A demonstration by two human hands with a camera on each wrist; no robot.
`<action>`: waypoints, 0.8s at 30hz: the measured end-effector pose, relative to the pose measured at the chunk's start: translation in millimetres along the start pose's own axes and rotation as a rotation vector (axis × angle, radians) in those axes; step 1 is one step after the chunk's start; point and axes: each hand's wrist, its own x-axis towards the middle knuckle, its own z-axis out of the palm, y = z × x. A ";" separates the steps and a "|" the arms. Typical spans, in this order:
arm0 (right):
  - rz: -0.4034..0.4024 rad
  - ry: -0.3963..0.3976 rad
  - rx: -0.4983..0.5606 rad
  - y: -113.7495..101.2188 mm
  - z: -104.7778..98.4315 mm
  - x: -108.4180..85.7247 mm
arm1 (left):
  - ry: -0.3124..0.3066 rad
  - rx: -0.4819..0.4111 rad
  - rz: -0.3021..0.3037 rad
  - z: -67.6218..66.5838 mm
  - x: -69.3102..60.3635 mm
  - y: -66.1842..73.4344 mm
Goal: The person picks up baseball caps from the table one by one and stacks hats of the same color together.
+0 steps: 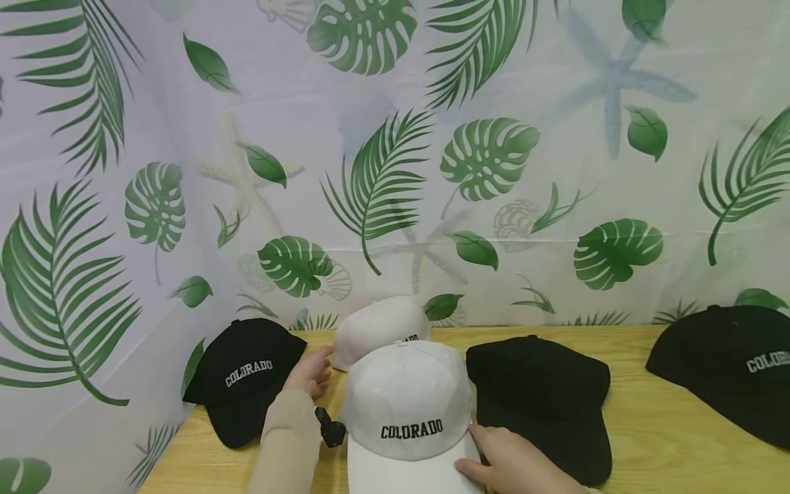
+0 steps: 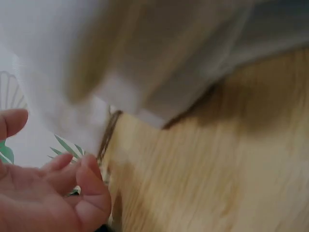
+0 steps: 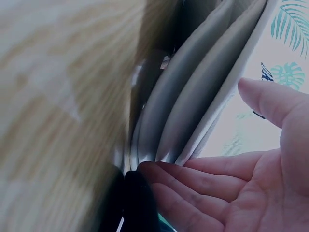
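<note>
A white baseball cap (image 1: 407,401) with black COLORADO lettering faces forward at the front middle. The right wrist view shows several brims (image 3: 193,104) layered beneath its top edge. My right hand (image 1: 512,456) is at this cap's right side, its thumb over the brim and its fingers extended along the brim edges. Behind stands another white cap (image 1: 376,333), partly hidden by the front one. Beside that rear cap's left edge is my left hand (image 1: 311,374). In the left wrist view its loosely bent fingers (image 2: 91,188) hold nothing, next to white fabric (image 2: 72,116).
A black COLORADO cap (image 1: 247,377) sits to the left on the wooden table (image 1: 666,439). Close by on the right is a second black cap (image 1: 543,398), and a third (image 1: 716,357) is cut off by the right edge. A leaf-print curtain (image 1: 395,192) hangs behind.
</note>
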 end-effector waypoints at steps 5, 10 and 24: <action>-0.002 -0.010 -0.002 -2.1 1.5 0.0 | -0.048 0.070 0.040 -4.5 5.2 -6.2; 0.019 0.003 -0.016 -3.8 2.5 -0.8 | -0.067 0.133 0.154 -7.7 5.3 -8.3; 0.098 0.076 -0.148 -13.5 1.9 -10.3 | -0.177 0.000 0.478 -5.0 -15.6 37.5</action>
